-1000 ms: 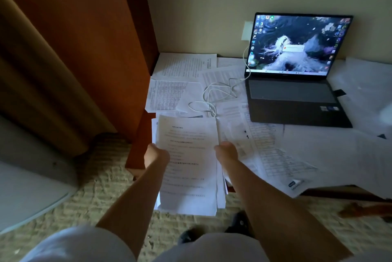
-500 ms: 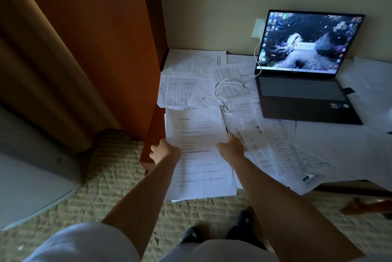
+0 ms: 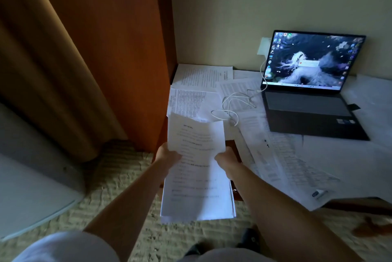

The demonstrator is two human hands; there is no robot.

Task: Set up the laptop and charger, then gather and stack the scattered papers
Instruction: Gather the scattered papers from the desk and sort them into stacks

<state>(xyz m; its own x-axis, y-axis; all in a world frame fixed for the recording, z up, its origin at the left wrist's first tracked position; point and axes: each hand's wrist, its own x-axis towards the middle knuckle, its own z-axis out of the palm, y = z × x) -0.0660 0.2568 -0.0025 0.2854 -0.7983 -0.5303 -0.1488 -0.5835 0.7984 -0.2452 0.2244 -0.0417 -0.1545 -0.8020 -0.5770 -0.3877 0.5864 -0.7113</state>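
I hold a thin stack of printed white papers (image 3: 197, 172) in front of the desk's left front corner. My left hand (image 3: 167, 155) grips its left edge and my right hand (image 3: 227, 158) grips its right edge. The stack's top end bends slightly. An open laptop (image 3: 311, 91) with a lit screen stands on the desk at the back right. A white charger cable (image 3: 237, 102) runs from a wall plug (image 3: 264, 46) to the laptop's left side and loops over the papers. More loose sheets (image 3: 282, 155) lie scattered over the wooden desk (image 3: 235, 145).
A tall wooden cabinet side (image 3: 110, 49) stands left of the desk, with a curtain (image 3: 31, 66) further left. Woven carpet (image 3: 127, 187) covers the floor. A pale flat object (image 3: 27, 196) lies at the far left. My dark shoes (image 3: 250, 238) show at the bottom.
The stack has come up off the desk's front edge and now hangs held between both hands. The view has swung left, so the laptop sits further right.
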